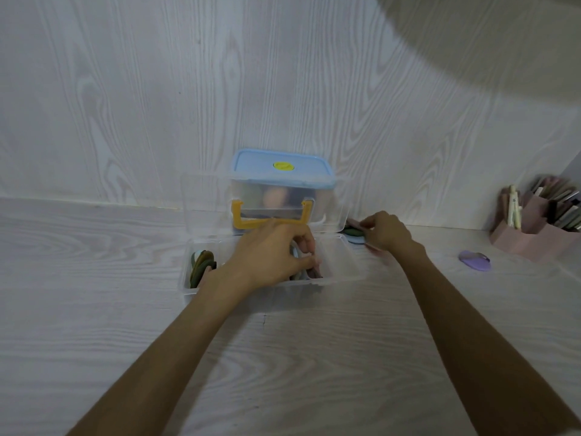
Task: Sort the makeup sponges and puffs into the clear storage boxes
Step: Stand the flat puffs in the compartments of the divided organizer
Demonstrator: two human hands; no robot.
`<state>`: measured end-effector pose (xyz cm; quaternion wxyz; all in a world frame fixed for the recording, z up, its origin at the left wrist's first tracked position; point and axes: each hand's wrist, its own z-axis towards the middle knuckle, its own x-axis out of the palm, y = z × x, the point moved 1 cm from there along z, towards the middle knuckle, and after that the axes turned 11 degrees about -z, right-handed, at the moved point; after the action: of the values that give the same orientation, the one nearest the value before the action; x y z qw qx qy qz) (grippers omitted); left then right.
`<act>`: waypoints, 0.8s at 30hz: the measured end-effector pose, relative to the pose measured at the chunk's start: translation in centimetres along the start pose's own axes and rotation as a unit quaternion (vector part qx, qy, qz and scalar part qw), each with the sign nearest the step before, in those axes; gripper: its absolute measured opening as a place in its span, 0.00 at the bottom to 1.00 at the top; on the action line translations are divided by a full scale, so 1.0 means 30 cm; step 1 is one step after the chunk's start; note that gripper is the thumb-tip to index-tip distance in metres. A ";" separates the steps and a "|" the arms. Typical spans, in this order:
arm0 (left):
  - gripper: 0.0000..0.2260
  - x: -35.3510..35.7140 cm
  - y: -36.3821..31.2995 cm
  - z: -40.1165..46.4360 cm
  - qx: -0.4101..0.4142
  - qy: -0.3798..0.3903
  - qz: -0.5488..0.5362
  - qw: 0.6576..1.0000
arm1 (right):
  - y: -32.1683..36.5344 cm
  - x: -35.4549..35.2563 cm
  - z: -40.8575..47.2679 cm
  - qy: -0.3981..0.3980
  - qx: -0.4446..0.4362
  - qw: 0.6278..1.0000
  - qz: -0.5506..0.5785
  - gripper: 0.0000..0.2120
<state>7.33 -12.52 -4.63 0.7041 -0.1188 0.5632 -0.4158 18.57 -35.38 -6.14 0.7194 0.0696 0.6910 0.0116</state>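
Observation:
A clear compartment box (345,272) lies open on the table, its lid raised at the back. Dark green and olive puffs (202,265) stand on edge in its left compartment. My left hand (273,256) reaches into the middle compartment, its curled fingers gripping a pale blue puff (295,251) among grey and mauve ones. My right hand (386,231) is just right of the box and pinches a puff from a small stack of dark green, blue and pink puffs (353,236) on the table. A purple puff (474,261) lies alone further right.
Behind the open box stands a clear container with a blue lid (279,166) and a yellow handle (273,220), holding blurred items. A pink desk organiser (534,237) filled with cosmetics sits at the far right. A wood-grain wall rises behind the table.

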 end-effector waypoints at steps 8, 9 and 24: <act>0.08 0.005 -0.006 -0.003 0.049 0.037 0.012 0.998 | -0.009 -0.026 -0.055 -0.190 -0.031 0.981 -0.019 0.13; 0.10 0.001 -0.007 -0.004 0.045 0.047 0.016 0.998 | -0.006 -0.046 -0.068 -0.207 -0.014 0.978 0.010 0.13; 0.20 -0.021 0.001 -0.011 0.064 0.123 0.124 0.983 | 0.179 -0.335 -0.441 -0.022 -0.121 0.976 0.180 0.06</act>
<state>7.04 -11.94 -4.32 0.6814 0.0495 0.6281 -0.3725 5.36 -30.07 4.00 0.7237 0.1054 0.6445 0.2229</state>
